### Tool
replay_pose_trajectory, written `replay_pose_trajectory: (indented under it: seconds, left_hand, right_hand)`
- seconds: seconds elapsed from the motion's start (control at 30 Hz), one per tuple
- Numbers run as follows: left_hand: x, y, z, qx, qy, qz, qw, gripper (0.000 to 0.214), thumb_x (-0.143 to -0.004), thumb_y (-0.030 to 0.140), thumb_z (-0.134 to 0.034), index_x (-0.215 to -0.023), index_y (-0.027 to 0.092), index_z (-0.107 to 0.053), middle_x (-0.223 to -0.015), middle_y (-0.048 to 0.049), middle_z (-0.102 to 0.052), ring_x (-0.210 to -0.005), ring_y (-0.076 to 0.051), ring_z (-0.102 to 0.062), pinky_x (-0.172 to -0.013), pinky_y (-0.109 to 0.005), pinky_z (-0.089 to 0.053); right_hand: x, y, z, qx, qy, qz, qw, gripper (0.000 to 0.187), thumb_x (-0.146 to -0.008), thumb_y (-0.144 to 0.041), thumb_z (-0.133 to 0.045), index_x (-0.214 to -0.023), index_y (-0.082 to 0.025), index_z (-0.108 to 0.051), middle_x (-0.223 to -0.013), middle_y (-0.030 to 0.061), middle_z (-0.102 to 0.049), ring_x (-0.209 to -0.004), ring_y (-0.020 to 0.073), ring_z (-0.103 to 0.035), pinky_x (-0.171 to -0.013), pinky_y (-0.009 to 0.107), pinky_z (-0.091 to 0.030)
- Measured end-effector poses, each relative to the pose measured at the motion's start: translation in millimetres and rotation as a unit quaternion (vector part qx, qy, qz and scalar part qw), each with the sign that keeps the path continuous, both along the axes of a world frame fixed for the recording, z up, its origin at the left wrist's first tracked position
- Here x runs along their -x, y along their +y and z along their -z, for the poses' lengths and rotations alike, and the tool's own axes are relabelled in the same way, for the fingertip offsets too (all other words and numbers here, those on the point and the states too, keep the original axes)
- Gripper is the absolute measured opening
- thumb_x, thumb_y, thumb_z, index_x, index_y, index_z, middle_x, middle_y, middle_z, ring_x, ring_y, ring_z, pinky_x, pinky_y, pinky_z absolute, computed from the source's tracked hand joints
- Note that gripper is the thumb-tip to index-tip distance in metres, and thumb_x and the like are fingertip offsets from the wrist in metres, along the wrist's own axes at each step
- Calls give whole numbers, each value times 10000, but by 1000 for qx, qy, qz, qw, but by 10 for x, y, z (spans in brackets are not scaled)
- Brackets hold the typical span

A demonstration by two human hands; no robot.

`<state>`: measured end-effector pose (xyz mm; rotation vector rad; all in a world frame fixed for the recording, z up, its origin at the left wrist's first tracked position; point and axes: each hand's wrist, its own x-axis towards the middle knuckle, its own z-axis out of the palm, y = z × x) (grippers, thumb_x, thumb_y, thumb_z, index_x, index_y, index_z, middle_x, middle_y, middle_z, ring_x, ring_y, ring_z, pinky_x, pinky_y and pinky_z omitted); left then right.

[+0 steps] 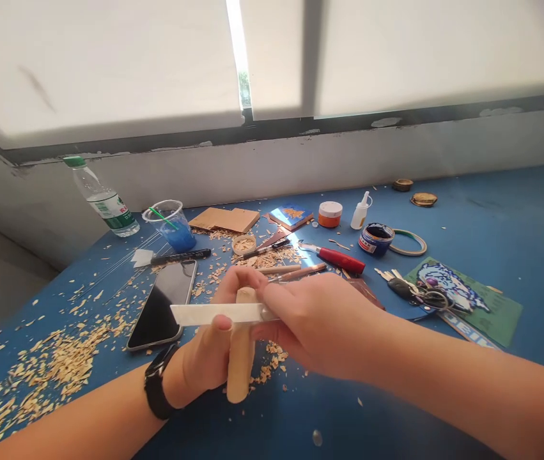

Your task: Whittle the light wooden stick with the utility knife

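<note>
My left hand [214, 348] is wrapped round a pale wooden stick [241, 358], held upright over the blue table [492, 211]. My right hand [319, 322] grips the handle end of a knife, and its long white blade [218, 313] lies flat across the top of the stick, pointing left. My left thumb rests under the blade. A black watch sits on my left wrist. Wood shavings [41, 370] lie scattered under and to the left of my hands.
A black phone [161, 306], a plastic bottle [103, 204], a cup of blue liquid [173, 227], wood pieces [224, 219], a red-handled knife [336, 257], a paint pot [376, 239], a glue bottle [360, 211], keys [410, 291] and a printed card [463, 297] lie on the table.
</note>
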<state>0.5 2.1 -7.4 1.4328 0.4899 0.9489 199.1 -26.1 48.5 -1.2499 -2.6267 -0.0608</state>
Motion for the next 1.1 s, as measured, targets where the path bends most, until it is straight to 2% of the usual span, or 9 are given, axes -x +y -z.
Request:
replay_pose_trajectory:
  seconds: [0.1,0.17,0.27,0.5,0.63,0.77,0.87,1.0,1.1]
  left_hand:
    - [7,30,-5,29,-30,-5,999,640,-855,783,-578,-1169,226,-546,-977,-59,-585,-855,-238,-563,-817,-381,-500]
    - [14,73,-11,43,-53,-23,997,644,-848,789,-584,-1157,226,-535,-981,-52,-594,-844,-232,-575,-771,-358,-507]
    - [49,133,-8,40,-60,-37,997,625,-846,780,-599,-1124,224,-537,-977,-39,-588,-836,-221,-577,-767,-350,-514]
    - [125,95,48,22,-17,-27,999,606,-893,765,-533,-1205,246,-501,-1102,-77,-540,-930,-265,-563,-809,-412,-524]
    - [133,130,48,-14,-16,-55,998,573,-873,772,-559,-1119,255,-527,-1165,-66,-504,-1019,-263,-519,-936,-419,-499]
    - [158,215,60,-14,-1,-11,1000,673,-830,841,-551,-1143,246,-560,-1116,-75,-542,-991,-272,-542,-949,-445,-528]
    - [135,250,61,2,-10,9,1000,711,-796,856,-582,-1147,237,-581,-1101,-74,-559,-1000,-281,-564,-1010,-472,-513]
    - [91,247,46,40,-38,-17,998,550,-884,713,-601,-1159,237,-575,-1051,-71,-592,-976,-269,-584,-984,-438,-521]
    - [114,233,26,30,-7,7,999,556,-902,673,-590,-1208,209,-569,-1017,-79,-629,-943,-279,-613,-973,-456,-515]
  right_hand:
    - [112,82,-207,31,-37,10,999,585,-974,-323,-640,-1492,-101,-483,-867,61,-723,-648,192,-630,-444,316,-222]
    - [185,163,-325,64,-72,8,995,363,-933,-259,-669,-1269,-122,-656,-771,38,-696,-555,166,-579,-429,303,-228]
    - [261,276,-400,16,-114,-56,992,195,-816,-192,-745,-1010,-178,-731,-734,15,-679,-498,149,-541,-417,295,-208]
    - [217,310,-162,0,-91,-41,995,426,-915,-234,-687,-1305,-77,-616,-835,66,-734,-640,191,-649,-493,312,-297]
    - [157,351,-29,-16,-48,-51,997,391,-1002,-337,-615,-1295,-77,-616,-898,92,-745,-714,212,-685,-548,324,-363]
    - [140,420,32,-34,-46,-53,997,516,-1008,-343,-605,-1410,-30,-528,-924,86,-744,-723,224,-694,-527,348,-370]
    - [129,447,59,-48,-36,-47,997,484,-1034,-381,-563,-1384,-48,-549,-883,65,-729,-691,221,-680,-496,351,-339]
    - [102,463,60,-86,-59,-68,992,522,-984,-313,-645,-1401,-29,-512,-862,59,-710,-617,199,-630,-449,343,-245]
    - [81,458,22,-86,-74,-90,989,314,-943,-250,-668,-1198,-74,-619,-758,30,-666,-564,172,-577,-450,331,-181]
